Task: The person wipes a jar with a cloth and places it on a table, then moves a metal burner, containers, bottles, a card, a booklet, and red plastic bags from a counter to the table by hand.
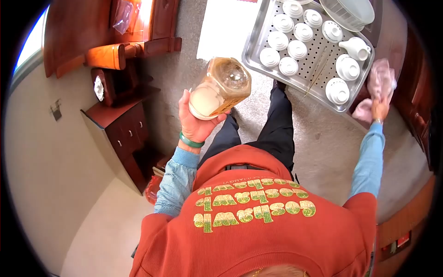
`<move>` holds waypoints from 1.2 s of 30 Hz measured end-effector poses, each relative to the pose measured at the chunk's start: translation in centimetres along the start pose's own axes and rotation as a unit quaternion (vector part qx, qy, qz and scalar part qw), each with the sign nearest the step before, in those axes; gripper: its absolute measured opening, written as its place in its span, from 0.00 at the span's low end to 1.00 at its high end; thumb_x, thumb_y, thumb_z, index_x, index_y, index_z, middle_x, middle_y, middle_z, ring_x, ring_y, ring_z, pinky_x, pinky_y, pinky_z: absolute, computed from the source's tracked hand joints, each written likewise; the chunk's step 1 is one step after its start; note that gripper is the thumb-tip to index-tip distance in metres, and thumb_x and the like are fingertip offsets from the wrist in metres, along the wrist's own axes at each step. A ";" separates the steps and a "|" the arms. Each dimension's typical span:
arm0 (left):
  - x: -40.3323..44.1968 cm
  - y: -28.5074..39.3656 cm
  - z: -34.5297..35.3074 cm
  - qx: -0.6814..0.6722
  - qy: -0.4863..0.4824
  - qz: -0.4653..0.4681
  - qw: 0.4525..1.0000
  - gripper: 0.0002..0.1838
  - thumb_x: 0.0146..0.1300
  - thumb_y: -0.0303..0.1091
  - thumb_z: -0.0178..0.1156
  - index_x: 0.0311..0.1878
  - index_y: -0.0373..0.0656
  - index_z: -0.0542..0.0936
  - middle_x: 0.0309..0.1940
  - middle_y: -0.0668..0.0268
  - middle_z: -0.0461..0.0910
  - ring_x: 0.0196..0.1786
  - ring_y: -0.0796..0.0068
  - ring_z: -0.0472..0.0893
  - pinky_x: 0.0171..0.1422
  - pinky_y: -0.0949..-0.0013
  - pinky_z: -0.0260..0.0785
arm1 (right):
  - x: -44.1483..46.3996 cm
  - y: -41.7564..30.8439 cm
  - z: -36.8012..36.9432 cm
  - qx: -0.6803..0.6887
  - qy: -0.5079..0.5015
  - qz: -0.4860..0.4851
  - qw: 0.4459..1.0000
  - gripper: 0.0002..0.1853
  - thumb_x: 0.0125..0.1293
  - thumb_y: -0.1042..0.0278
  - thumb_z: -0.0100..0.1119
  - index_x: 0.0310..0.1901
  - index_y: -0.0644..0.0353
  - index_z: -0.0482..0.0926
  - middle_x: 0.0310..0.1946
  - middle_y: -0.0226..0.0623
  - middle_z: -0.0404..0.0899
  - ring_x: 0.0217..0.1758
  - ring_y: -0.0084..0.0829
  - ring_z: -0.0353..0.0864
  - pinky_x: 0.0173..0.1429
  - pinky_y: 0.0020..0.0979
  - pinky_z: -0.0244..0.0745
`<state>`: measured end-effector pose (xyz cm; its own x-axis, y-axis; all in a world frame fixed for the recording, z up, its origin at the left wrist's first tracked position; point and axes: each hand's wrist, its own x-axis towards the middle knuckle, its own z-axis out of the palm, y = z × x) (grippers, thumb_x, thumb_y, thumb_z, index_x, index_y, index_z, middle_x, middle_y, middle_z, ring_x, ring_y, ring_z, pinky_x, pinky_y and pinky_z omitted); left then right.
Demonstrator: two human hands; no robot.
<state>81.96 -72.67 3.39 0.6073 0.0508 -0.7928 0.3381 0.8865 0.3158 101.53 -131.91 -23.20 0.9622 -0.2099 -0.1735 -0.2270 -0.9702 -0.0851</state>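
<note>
My left hand [198, 121], a green bangle at its wrist, holds a clear faceted jar [222, 87] tilted, with its pale round end against my palm and a yellowish label on its side. Far to the right, my right hand [380, 109] grips a pink cloth [382, 78] beside the metal tray [295, 84]. On this perforated tray stand several white lidded cups [296, 49], a white pitcher [355, 48] and thin brown sticks [316, 69].
A clear plastic container [355, 14] sits at the tray's far corner. A dark red cabinet [127, 134] stands by the wall at the left, with wooden furniture [161, 27] beyond it. Below is grey carpet [318, 134].
</note>
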 end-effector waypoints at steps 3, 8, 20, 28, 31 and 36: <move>-1.2 0.2 -1.1 -0.002 0.021 0.039 0.999 0.33 0.57 0.60 0.46 0.58 0.47 0.65 0.49 0.56 0.71 0.40 0.55 0.75 0.33 0.65 0.70 | -7.8 4.9 -1.0 0.394 -0.064 0.211 0.892 0.18 0.59 0.59 0.53 0.48 0.59 0.71 0.38 0.39 0.78 0.41 0.38 0.78 0.42 0.39 0.73; -2.2 1.1 -5.7 0.143 0.055 0.189 0.970 0.27 0.55 0.45 0.56 0.55 0.47 0.61 0.43 0.60 0.70 0.35 0.67 0.77 0.33 0.68 0.72 | -21.2 -10.7 -17.1 0.706 -0.075 0.198 0.676 0.19 0.61 0.66 0.50 0.52 0.64 0.65 0.51 0.38 0.69 0.53 0.32 0.71 0.54 0.37 0.70; -15.2 3.2 -21.0 0.377 0.109 0.497 0.774 0.40 0.36 0.40 0.71 0.54 0.42 0.64 0.44 0.55 0.70 0.46 0.59 0.73 0.53 0.63 0.66 | -47.9 -53.0 -20.8 0.374 -0.070 -0.595 0.709 0.18 0.50 0.68 0.56 0.45 0.57 0.75 0.35 0.45 0.70 0.38 0.44 0.71 0.39 0.40 0.68; -30.8 5.2 -32.9 0.440 0.298 0.563 0.633 0.35 0.35 0.40 0.66 0.52 0.47 0.66 0.42 0.53 0.67 0.48 0.52 0.69 0.54 0.58 0.64 | -60.9 -66.1 -17.7 0.294 -0.529 -0.580 0.546 0.14 0.63 0.65 0.46 0.44 0.66 0.75 0.36 0.42 0.77 0.40 0.36 0.75 0.49 0.29 0.69; -34.0 5.2 -36.4 0.448 0.271 0.596 0.609 0.37 0.35 0.43 0.65 0.54 0.48 0.66 0.43 0.55 0.68 0.48 0.54 0.69 0.53 0.58 0.65 | -62.7 -69.6 -15.9 0.211 -0.631 -0.631 0.398 0.18 0.64 0.60 0.46 0.45 0.67 0.75 0.38 0.38 0.77 0.43 0.29 0.74 0.50 0.28 0.68; -37.1 5.7 -41.2 0.356 0.280 0.542 0.709 0.38 0.36 0.42 0.66 0.56 0.47 0.67 0.46 0.57 0.68 0.50 0.58 0.70 0.56 0.63 0.63 | -66.2 -72.3 -8.2 0.167 -0.862 -0.312 0.364 0.23 0.64 0.53 0.46 0.52 0.64 0.71 0.47 0.40 0.75 0.49 0.32 0.73 0.55 0.32 0.67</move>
<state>31.72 -50.57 13.15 0.4744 0.8751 0.0956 0.2893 -0.2575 0.9219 55.52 -48.89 2.44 -0.6161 0.7051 -0.3511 -0.3271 -0.6345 -0.7003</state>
